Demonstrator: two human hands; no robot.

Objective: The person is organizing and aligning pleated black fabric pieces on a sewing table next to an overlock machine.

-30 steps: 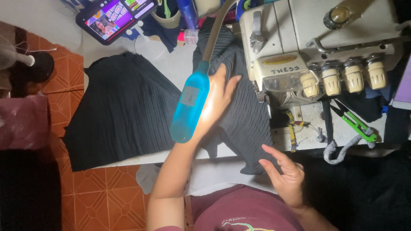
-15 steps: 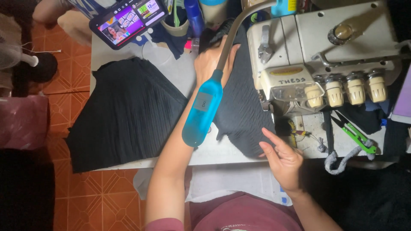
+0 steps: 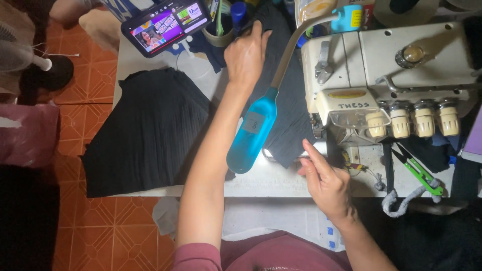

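Both hands on dark fabric at the sewing machine.

Nearest me, my right hand (image 3: pixel 326 183) pinches the near edge of the dark fabric strip (image 3: pixel 291 108) with narrowed fingers, just before the overlock machine (image 3: pixel 401 65). A blue lamp head (image 3: pixel 251 133) hangs over the strip. My left hand (image 3: pixel 247 55) presses flat on its far end. The bench (image 3: pixel 266 183) shows bare room near its front edge; more dark cloth (image 3: pixel 148 135) overhangs the left edge. A phone (image 3: pixel 165 21) stands farthest.

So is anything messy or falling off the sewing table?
Yes, a bit. The black ribbed fabric droops over the table's left edge, and a grey cord dangles off the front edge near the green snips. Nothing looks spilled or broken.
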